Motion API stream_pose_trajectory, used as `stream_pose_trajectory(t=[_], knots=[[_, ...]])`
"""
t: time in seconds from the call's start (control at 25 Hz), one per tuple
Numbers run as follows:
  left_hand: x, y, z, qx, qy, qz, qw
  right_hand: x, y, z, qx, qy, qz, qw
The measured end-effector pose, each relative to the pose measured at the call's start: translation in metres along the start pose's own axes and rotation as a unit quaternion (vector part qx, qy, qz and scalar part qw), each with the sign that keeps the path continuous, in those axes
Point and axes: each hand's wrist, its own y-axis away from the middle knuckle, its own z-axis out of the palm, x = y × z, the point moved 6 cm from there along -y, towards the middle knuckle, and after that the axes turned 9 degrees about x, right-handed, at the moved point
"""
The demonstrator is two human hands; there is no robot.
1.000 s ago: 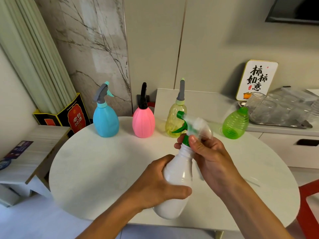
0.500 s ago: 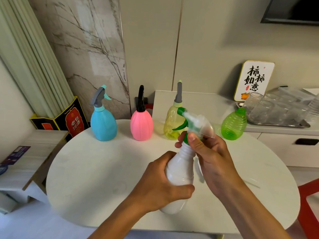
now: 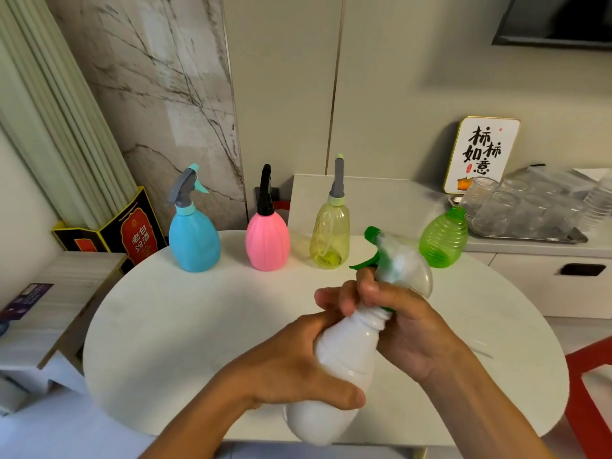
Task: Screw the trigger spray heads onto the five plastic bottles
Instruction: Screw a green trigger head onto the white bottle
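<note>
Left hand (image 3: 291, 369) wraps around the body of the white bottle (image 3: 334, 369), held tilted above the near edge of the round worktop (image 3: 172, 326). Right hand (image 3: 394, 323) curls its fingers around the neck, gripping the green collar of the clear trigger spray head (image 3: 397, 263). Along the far side stand the blue bottle (image 3: 193, 240), pink bottle (image 3: 267, 241), yellow bottle (image 3: 329, 240), and, farthest right, the green bottle (image 3: 442, 241) without a head.

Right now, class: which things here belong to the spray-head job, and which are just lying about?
Job: white bottle, its trigger head, blue bottle, pink bottle, yellow bottle, green bottle, left hand, right hand.

Lying about: calligraphy sign, glass cups, red-and-black box.
</note>
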Motion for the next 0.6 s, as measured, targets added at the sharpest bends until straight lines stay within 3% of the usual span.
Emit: stream_pose_trajectory(t=[0.12, 0.24, 0.48, 0.6], knots=[[-0.0012, -0.0021, -0.0008, 0.049, -0.014, -0.012, 0.999, 0.0072, -0.0056, -0.0057, 0.113, 0.023, -0.011, 0.993], [-0.0007, -0.0021, 0.0037, 0.069, 0.001, -0.009, 0.998, 0.0069, -0.0055, -0.0063, 0.173, 0.045, -0.035, 0.983], [-0.0009, -0.0036, 0.0063, 0.074, 0.011, -0.004, 0.997, 0.0035, -0.0011, -0.0071, 0.199, 0.072, -0.062, 0.975], [-0.0058, -0.0047, 0.0058, 0.085, -0.003, -0.009, 0.996, 0.0046, -0.0035, -0.0104, 0.173, 0.063, -0.047, 0.982]])
